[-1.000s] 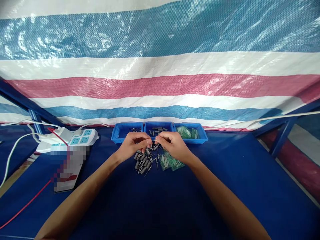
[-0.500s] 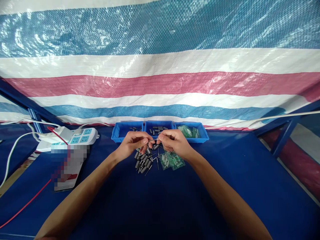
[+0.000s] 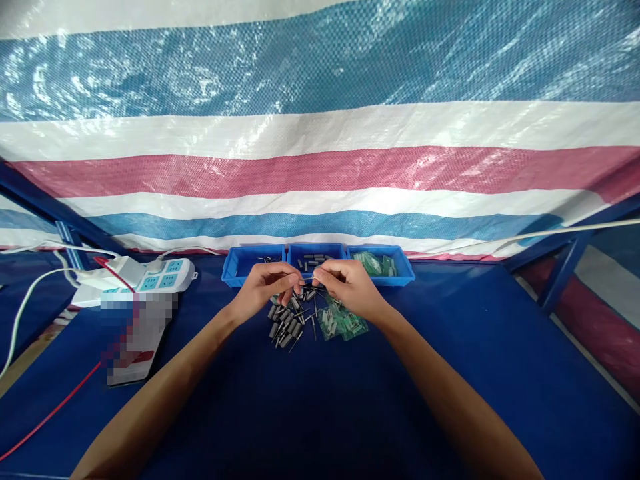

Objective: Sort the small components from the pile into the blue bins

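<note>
My left hand [image 3: 270,287] is pinched closed at the fingertips, above a pile of dark cylindrical pieces with thin metal pins [image 3: 287,327]. Facing it, my right hand [image 3: 350,287] is also closed in a pinch. A small, thin, light piece [image 3: 309,279] spans the short gap between the fingertips; what it is cannot be made out. Below my right hand lie green-tinted small bags [image 3: 345,323] with small parts. Just behind the hands stand three blue bins: the left [image 3: 231,265] holds thin pins, the middle [image 3: 317,248] dark cylinders, the right [image 3: 407,270] green bags.
On the left of the blue table [image 3: 450,347] are a white power strip [image 3: 173,273] with plugs and cables, a phone-like object [image 3: 145,357], partly pixelated, and a red cable [image 3: 55,408]. A striped plastic sheet [image 3: 320,170] hangs behind the bins.
The fingertips of both hands have shifted slightly, and less of the thin piece shows between them. The camera view has moved a little.
</note>
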